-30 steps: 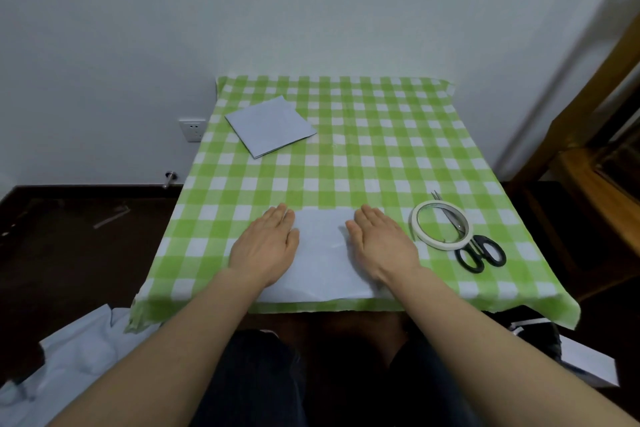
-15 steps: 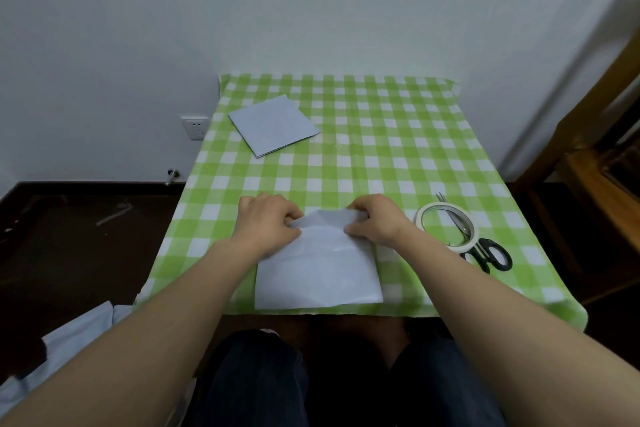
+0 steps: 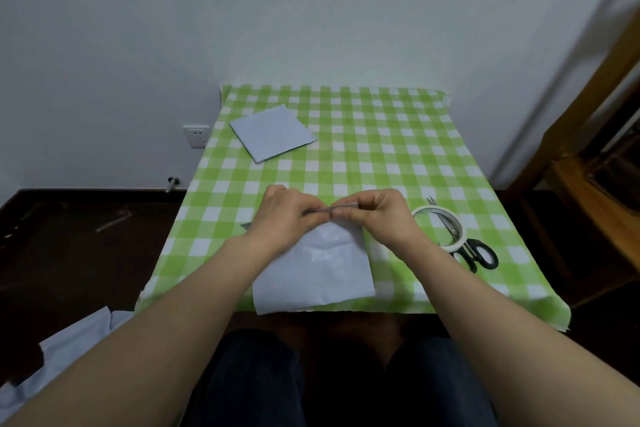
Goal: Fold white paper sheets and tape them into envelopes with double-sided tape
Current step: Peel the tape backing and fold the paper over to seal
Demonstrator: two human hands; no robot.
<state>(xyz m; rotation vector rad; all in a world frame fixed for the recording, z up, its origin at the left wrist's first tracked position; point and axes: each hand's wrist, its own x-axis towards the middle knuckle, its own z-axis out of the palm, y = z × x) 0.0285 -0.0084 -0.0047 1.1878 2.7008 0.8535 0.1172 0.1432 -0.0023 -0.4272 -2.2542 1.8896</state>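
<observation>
**Far edge of the sheet lifted off the cloth**

A second ago both hands lay flat, fingers straight, on the white sheet (image 3: 318, 270). Half a second ago they had curled onto its far edge. Now that edge is raised clear of the checked tablecloth (image 3: 381, 156) and the hands have drawn closer, almost touching at the middle. The left hand (image 3: 284, 215) pinches the raised edge between thumb and curled fingers, and the right hand (image 3: 381, 215) pinches it just beside, in the same way. The near part of the sheet lies on the cloth as before, its near edge at the table's front edge, between the two forearms. The other things on the table lie where they lay.

Counted: two hands, both clamped on the one sheet in work. One folded paper (image 3: 273, 133) lies flat at the far left of the table, well apart from the hands. One tape roll (image 3: 450, 246) lies flat just to the right of the right hand. One pair of scissors (image 3: 481, 255) has black handles beside the roll and blades that reach under or through its ring; which, I cannot tell. One wall socket (image 3: 196, 136) sits left of the table. Pale paper (image 3: 79, 340) lies on the dark floor at lower left; how many sheets cannot be told.
</observation>
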